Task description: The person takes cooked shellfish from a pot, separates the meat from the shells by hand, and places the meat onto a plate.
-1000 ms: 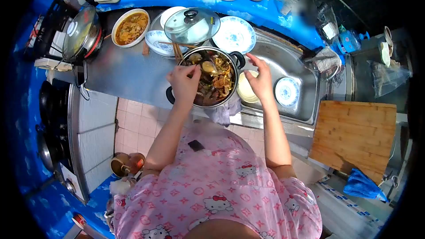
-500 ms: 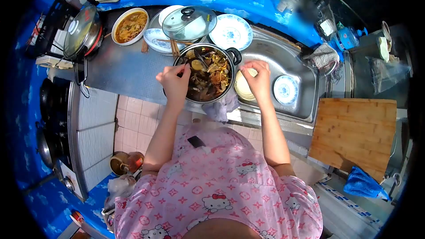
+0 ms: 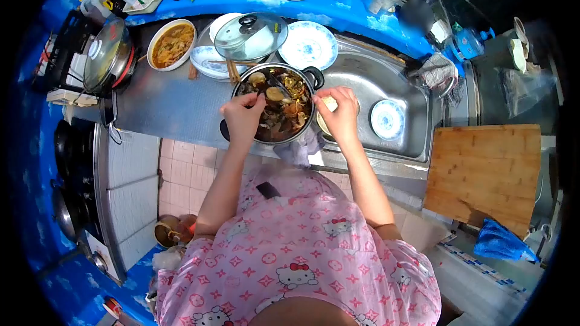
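A metal pot (image 3: pixel 272 142) full of dark mixed food (image 3: pixel 289 108) with shell-like pieces stands before me at the counter's edge. My left hand (image 3: pixel 243 118) is over its left side, thumb and fingers pinched together above the food. Over the sink side, my right hand (image 3: pixel 340 113) is pinched too, its fingertips at the pot's right rim below the black handle (image 3: pixel 315 76). Whatever either pinch holds is too small to make out. Behind the pot, a glass lid (image 3: pixel 260 42) rests over dishes. Wooden chopsticks (image 3: pixel 232 72) lie beside it.
Right of the pot is a steel sink (image 3: pixel 386 78) with a blue-patterned plate (image 3: pixel 387 119) and a pale yellow bowl (image 3: pixel 323 123). A cutting board (image 3: pixel 483 175) juts out at the right. A bowl of stew (image 3: pixel 172 46) and a lidded electric pan (image 3: pixel 109 54) stand left.
My right hand has come left to the pot's rim. My left hand has shifted slightly right and down over the pot. Both stay pinched, and the view has shifted a little.
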Motion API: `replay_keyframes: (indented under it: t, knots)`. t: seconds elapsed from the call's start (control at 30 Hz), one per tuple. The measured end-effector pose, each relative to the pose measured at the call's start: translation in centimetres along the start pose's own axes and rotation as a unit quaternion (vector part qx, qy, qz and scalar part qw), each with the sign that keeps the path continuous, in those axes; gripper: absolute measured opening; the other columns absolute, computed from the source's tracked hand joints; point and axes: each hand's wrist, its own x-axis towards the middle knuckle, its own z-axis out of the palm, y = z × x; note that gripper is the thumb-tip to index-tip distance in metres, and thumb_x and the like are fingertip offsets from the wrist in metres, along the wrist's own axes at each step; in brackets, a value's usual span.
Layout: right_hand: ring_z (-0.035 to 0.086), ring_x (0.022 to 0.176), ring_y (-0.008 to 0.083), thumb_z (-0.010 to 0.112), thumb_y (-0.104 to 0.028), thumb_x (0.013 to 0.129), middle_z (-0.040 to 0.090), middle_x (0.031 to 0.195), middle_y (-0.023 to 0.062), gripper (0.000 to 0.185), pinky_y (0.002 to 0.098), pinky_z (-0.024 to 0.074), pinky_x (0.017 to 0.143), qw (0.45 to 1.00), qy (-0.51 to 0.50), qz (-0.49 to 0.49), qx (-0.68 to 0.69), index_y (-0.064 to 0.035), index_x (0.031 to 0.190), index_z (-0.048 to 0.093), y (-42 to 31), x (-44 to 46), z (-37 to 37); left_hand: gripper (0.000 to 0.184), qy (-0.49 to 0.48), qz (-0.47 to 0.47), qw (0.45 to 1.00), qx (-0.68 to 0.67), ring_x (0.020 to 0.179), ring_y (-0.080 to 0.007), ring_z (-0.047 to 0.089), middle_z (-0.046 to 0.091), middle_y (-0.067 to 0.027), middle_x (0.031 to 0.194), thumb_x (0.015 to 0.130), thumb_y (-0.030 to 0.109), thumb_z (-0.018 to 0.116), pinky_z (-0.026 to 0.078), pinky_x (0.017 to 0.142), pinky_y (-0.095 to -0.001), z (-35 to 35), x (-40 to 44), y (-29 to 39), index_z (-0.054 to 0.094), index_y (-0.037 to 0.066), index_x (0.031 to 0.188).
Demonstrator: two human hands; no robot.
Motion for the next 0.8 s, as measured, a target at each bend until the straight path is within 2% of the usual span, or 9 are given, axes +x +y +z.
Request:
replay_keyframes:
  t: [0.07, 0.17, 0.27, 0.37, 0.47, 0.57, 0.73, 0.8]
  knots:
    - [0.051, 0.091, 0.0261, 0.067, -0.011, 0.071, 0.059, 0.091, 0.0063, 0.023, 0.0371, 0.0356, 0.083, 0.999, 0.016, 0.007, 0.028, -0.0106, 0.094, 0.065, 0.2, 0.0, 0.3, 0.017, -0.029, -0.021, 0.999, -0.029, 0.052, -0.0195, 0.060, 0.064, -0.0102, 0.061, 0.071, 0.014, 0.071, 0.045, 0.053, -0.0295, 0.4, 0.1, -0.3, 0.068, -0.002, 0.075]
    - [0.051, 0.089, 0.0254, 0.068, -0.012, 0.071, 0.059, 0.087, 0.0051, 0.021, 0.0363, 0.0356, 0.081, 0.998, 0.041, 0.003, 0.051, -0.0100, 0.091, 0.065, -0.4, 0.4, 0.2, 0.016, -0.022, -0.016, 0.998, -0.064, 0.051, -0.0173, 0.060, 0.064, -0.0096, 0.061, 0.071, 0.014, 0.070, 0.044, 0.056, -0.0282, 1.1, 0.4, -0.8, 0.068, -0.002, 0.076]
    - [0.051, 0.090, 0.0251, 0.069, -0.013, 0.071, 0.059, 0.087, 0.0052, 0.023, 0.0356, 0.0355, 0.081, 0.999, 0.020, 0.005, 0.048, -0.0097, 0.093, 0.065, -1.3, 0.4, 0.3, 0.015, -0.056, -0.005, 0.996, -0.071, 0.055, -0.0100, 0.059, 0.067, -0.0105, 0.067, 0.077, 0.010, 0.067, 0.046, 0.053, -0.0242, 1.4, 0.5, -1.1, 0.068, -0.003, 0.084]
    - [0.050, 0.094, 0.0264, 0.071, -0.021, 0.069, 0.057, 0.092, 0.0076, 0.033, 0.0367, 0.0349, 0.082, 1.000, 0.002, -0.008, 0.030, -0.0086, 0.099, 0.063, -2.9, 0.9, 1.2, 0.013, -0.024, 0.122, 0.989, 0.078, 0.059, -0.0155, 0.060, 0.066, -0.0082, 0.067, 0.077, 0.012, 0.067, 0.045, 0.063, -0.0314, 0.9, 0.4, 1.6, 0.070, 0.002, 0.084]
    - [0.049, 0.094, 0.0272, 0.072, -0.024, 0.067, 0.057, 0.090, 0.0077, 0.035, 0.0375, 0.0350, 0.083, 0.998, 0.007, -0.054, 0.019, -0.0071, 0.096, 0.062, -3.8, 1.7, 2.6, 0.011, -0.022, 0.171, 0.976, 0.135, 0.067, -0.0192, 0.058, 0.063, -0.0039, 0.066, 0.077, 0.017, 0.066, 0.036, 0.074, -0.0367, 1.4, 0.4, 1.8, 0.070, 0.007, 0.078]
    - [0.049, 0.093, 0.0272, 0.072, -0.025, 0.066, 0.056, 0.089, 0.0076, 0.034, 0.0377, 0.0352, 0.082, 0.998, -0.015, -0.060, -0.006, -0.0071, 0.092, 0.060, -3.9, 2.1, 3.4, 0.013, -0.040, 0.155, 0.980, 0.121, 0.071, -0.0172, 0.055, 0.060, 0.0000, 0.065, 0.076, 0.021, 0.066, 0.028, 0.077, -0.0362, 1.6, 0.8, 1.0, 0.069, 0.010, 0.071]
    - [0.049, 0.093, 0.0267, 0.072, -0.026, 0.065, 0.056, 0.088, 0.0072, 0.030, 0.0378, 0.0354, 0.080, 0.999, 0.002, -0.036, -0.013, -0.0082, 0.085, 0.058, -3.7, 1.8, 5.2, 0.011, -0.070, 0.182, 0.968, 0.158, 0.069, -0.0175, 0.056, 0.060, -0.0007, 0.065, 0.074, 0.020, 0.066, 0.030, 0.076, -0.0366, 1.7, 1.6, 0.7, 0.069, 0.011, 0.069]
    - [0.049, 0.093, 0.0264, 0.072, -0.026, 0.067, 0.056, 0.088, 0.0073, 0.030, 0.0370, 0.0355, 0.082, 1.000, 0.006, -0.026, -0.012, -0.0087, 0.087, 0.060, -3.5, 1.9, 5.6, 0.012, -0.091, 0.191, 0.964, 0.159, 0.069, -0.0185, 0.055, 0.060, -0.0016, 0.065, 0.074, 0.021, 0.066, 0.031, 0.077, -0.0372, 1.8, 1.9, 0.6, 0.069, 0.010, 0.069]
